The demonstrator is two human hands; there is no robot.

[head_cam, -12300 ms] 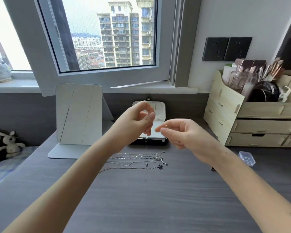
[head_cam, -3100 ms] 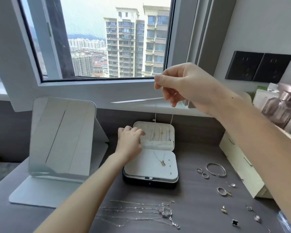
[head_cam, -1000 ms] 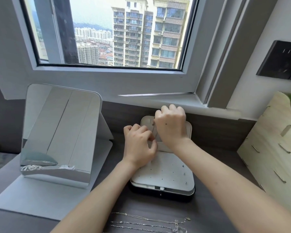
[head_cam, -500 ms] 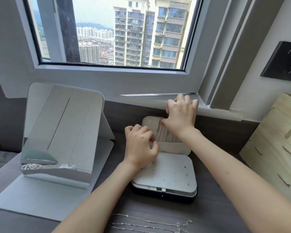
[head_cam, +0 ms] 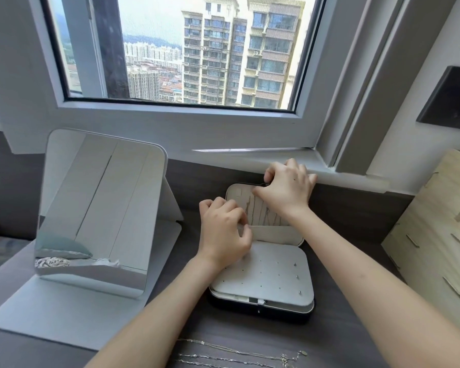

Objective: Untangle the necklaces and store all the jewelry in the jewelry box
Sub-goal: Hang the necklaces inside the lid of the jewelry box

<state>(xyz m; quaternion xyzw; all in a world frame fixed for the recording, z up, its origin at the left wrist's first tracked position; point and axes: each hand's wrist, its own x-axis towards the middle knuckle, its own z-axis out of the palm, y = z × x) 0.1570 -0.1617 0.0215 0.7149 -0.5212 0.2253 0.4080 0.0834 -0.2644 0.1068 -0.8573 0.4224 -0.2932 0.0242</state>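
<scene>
The open jewelry box (head_cam: pixel 263 285) stands on the dark desk, its white lid (head_cam: pixel 260 208) upright against the wall with several thin chains hanging inside. My right hand (head_cam: pixel 286 191) grips the lid's top edge, fingers curled over it and thumb on the inner face. My left hand (head_cam: pixel 225 229) is at the lid's lower left pocket with fingers curled; what it pinches is hidden. Small studs sit in the white base pad. Several silver necklaces (head_cam: pixel 239 355) lie stretched out on the desk at the bottom edge.
A white standing mirror (head_cam: pixel 98 208) is to the left of the box. A pale wooden drawer organizer (head_cam: pixel 436 235) stands at the right. The window sill (head_cam: pixel 276 160) runs just above the lid. Dark desk (head_cam: pixel 343 328) surface surrounds the box.
My right hand came down from holding a chain high and now grips the lid's top edge. My left hand stays at the lid's lower left. The view has moved closer.
</scene>
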